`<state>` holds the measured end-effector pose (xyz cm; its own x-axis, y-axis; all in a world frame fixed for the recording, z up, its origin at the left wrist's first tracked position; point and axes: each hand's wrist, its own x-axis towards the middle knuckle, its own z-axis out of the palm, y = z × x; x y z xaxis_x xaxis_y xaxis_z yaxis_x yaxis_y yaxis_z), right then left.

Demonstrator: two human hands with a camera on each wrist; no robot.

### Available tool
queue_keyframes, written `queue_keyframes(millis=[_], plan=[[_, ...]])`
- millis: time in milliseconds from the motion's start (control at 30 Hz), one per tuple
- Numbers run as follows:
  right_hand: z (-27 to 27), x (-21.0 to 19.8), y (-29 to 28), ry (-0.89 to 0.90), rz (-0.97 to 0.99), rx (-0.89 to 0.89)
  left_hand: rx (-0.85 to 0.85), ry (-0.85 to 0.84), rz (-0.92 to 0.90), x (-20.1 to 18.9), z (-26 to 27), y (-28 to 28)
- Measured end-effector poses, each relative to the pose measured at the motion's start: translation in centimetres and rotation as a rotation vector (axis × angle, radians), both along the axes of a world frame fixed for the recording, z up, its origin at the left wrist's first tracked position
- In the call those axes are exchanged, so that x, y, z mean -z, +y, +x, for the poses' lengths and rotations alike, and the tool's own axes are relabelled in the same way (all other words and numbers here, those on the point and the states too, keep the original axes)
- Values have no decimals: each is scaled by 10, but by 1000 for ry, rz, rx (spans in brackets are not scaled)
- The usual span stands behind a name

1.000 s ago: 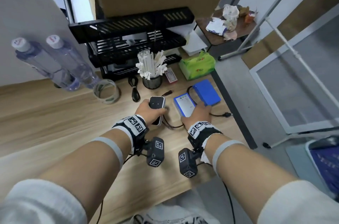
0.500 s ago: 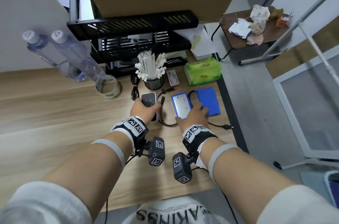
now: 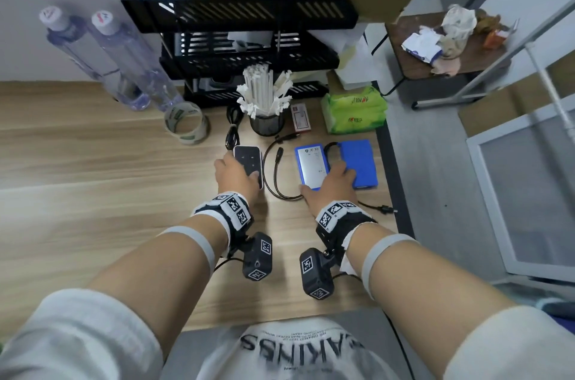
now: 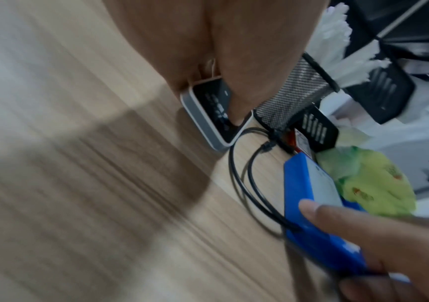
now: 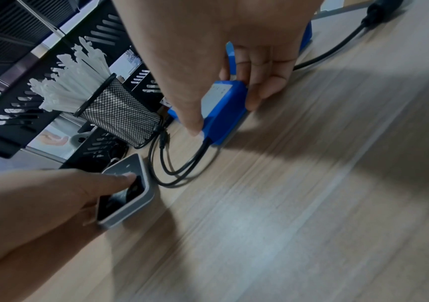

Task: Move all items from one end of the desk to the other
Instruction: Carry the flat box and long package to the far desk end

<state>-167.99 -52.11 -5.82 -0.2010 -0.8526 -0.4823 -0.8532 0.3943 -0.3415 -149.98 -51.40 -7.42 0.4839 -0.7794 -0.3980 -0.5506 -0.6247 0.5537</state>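
The left hand (image 3: pixel 237 180) grasps a black remote (image 3: pixel 248 161) with a pale rim, thumb on its face and fingers down its far side, just left of centre in the head view. The right hand (image 3: pixel 331 183) pinches the near end of a blue pack (image 3: pixel 311 165) bearing a white label, thumb on its left edge and fingers (image 5: pixel 262 85) over the right, right of centre. Both things lie flat on the desk (image 3: pixel 93 177).

A second blue pack (image 3: pixel 359 161) lies just beside the first, toward the right edge. Black cables (image 3: pixel 273 174) loop between remote and pack; one seems to enter the held pack's near end, so a lift would likely drag the loop.

Outward, toward the upper middle, stand a mesh cup (image 3: pixel 267 124) of white sticks, a small card (image 3: pixel 301 118) and a green tissue pack (image 3: pixel 354 110); a tape roll (image 3: pixel 186 122) and two bottles (image 3: pixel 121 59) sit upper left before a black rack (image 3: pixel 242 37).

The remote looks light, stiff and smooth-faced, best held by its long edges. The pack looks rigid and denser; grip across its width and gather the cable.
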Motion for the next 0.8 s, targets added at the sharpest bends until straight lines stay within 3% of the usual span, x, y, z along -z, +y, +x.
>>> queue_keyframes(millis=[167, 367, 467, 633, 800], plan=[[1, -2, 0, 25, -19, -19, 123, -68, 53, -5, -1, 4], [19, -9, 4, 23, -218, -106, 137, 17, 70, -8, 16, 17], [50, -16, 6, -132, -276, -196, 45, 62, 36, -19, 38, 32], [124, -39, 19, -299, -195, -272, -134, 75, -20, -51, 104, 76], [217, -75, 44, -352, -114, -431, -274, 31, -83, -89, 198, 140]])
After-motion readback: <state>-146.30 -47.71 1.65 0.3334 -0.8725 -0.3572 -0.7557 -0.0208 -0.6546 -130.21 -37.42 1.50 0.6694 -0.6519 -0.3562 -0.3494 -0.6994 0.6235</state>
